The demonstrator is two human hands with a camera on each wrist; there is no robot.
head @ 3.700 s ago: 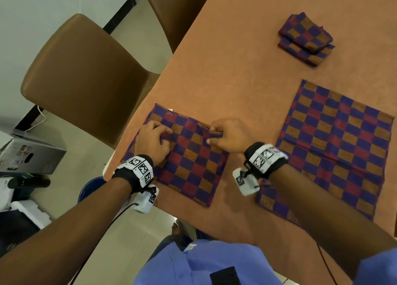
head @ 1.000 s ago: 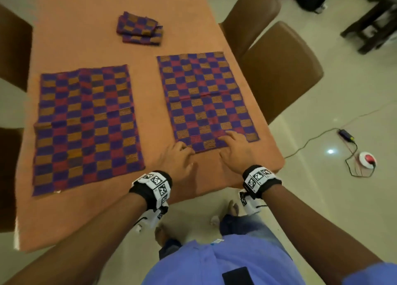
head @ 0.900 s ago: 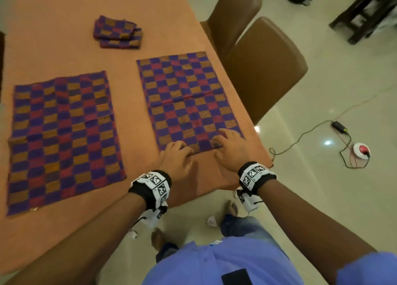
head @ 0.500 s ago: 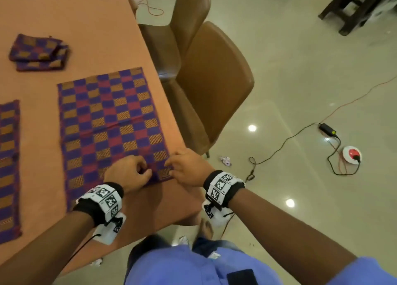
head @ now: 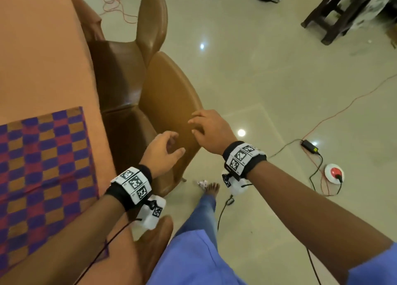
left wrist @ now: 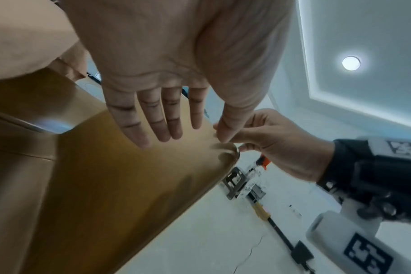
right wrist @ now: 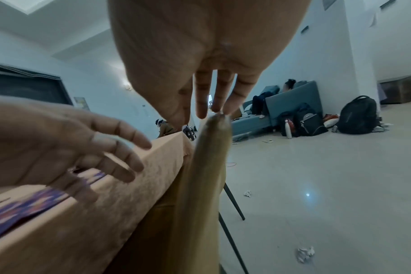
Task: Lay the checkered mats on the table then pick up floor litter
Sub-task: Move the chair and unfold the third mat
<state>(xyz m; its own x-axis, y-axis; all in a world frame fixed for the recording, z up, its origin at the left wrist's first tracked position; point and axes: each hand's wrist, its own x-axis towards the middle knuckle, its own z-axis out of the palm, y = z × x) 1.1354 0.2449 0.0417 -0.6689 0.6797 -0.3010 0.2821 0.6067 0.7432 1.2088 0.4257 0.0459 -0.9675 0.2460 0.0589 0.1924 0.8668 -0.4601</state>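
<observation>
Both hands off the checkered mat [head: 45,166]; now above the chair [head: 169,104]

We see a glossy cream tiled floor [head: 268,80] reflecting ceiling lights; two brown leather chairs [head: 167,104] beside the table; a dark wooden stool [head: 335,12]; a grey sofa [right wrist: 291,100]; white walls [right wrist: 329,46].

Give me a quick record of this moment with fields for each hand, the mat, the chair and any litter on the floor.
left hand: open, holds nothing, above the near chair
right hand: open, fingers at the top edge of the chair back
checkered mat: spread flat on the table
near chair: beside the table edge
floor litter: crumpled scrap by the foot, not picked up
</observation>
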